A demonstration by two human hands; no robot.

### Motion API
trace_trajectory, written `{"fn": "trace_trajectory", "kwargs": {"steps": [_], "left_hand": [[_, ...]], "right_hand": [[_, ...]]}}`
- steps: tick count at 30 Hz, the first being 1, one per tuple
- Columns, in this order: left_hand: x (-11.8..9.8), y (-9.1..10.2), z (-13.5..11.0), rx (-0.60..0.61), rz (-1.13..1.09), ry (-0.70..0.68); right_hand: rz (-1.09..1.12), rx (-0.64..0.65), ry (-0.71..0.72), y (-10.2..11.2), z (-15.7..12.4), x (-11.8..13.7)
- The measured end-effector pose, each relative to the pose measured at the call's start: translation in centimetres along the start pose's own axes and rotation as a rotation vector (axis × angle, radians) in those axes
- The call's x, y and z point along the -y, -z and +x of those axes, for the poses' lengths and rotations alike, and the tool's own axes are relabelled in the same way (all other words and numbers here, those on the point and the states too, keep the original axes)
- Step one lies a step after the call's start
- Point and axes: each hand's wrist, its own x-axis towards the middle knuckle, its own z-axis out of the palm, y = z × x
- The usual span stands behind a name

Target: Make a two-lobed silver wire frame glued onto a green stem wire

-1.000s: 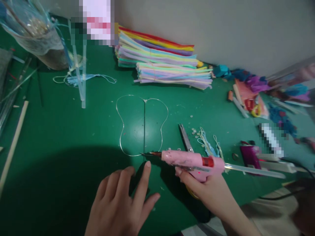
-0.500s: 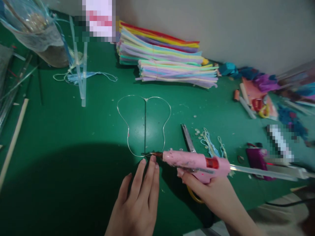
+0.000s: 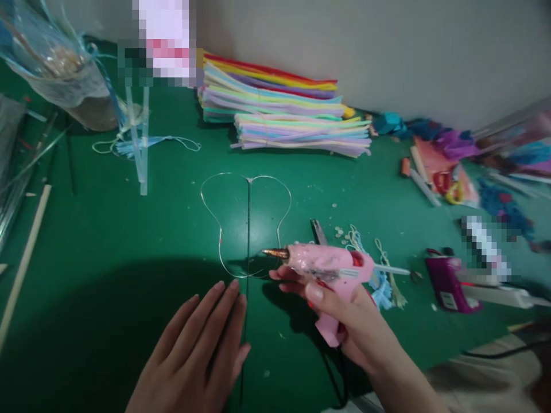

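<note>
A pink hot glue gun (image 3: 325, 265) is in my right hand (image 3: 344, 312), its metal nozzle pointing left. A clear glue stick (image 3: 391, 269) juts from its back end. My left hand (image 3: 202, 344) holds nothing; its fingers are stretched out over the table, with the tips just below the wire. The thin wire frame (image 3: 220, 235), bent like a pair of butterfly wings, lies flat on the green table. Its lower right part is partly hidden behind the glue gun and my right fingers. Behind the gun lies a dark-tipped tool (image 3: 318, 232), mostly covered.
Bundles of coloured pipe cleaners (image 3: 301, 129) lie at the back. Loose glue sticks (image 3: 143, 143) and a blue tassel (image 3: 133, 146) are at the back left. Red-and-yellow scissors (image 3: 450, 186) and a purple box (image 3: 447, 284) lie to the right. A wooden stick (image 3: 26, 269) is at far left.
My right hand has lifted and tilted the glue gun, its nozzle coming away from the wire's bottom. My left hand has drawn back to the left and down, off the wire.
</note>
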Motion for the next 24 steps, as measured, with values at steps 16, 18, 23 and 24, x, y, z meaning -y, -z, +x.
{"fn": "trace_trajectory", "kwargs": {"steps": [16, 18, 23, 24], "left_hand": [[1.5, 0.2, -0.9, 0.1, 0.107, 0.001], [1.5, 0.2, -0.9, 0.11, 0.13, 0.013], [1.3, 0.0, -0.8, 0.049, 0.199, 0.09], [1.2, -0.1, -0.8, 0.051, 0.203, 0.093]], "right_hand": [[-0.04, 0.023, -0.056, 1.1, 0.5, -0.1], [-0.041, 0.03, -0.061, 1.1, 0.5, 0.0], [-0.081, 0.008, -0.035, 1.1, 0.5, 0.0], [-0.089, 0.003, -0.026, 1.1, 0.5, -0.1]]}}
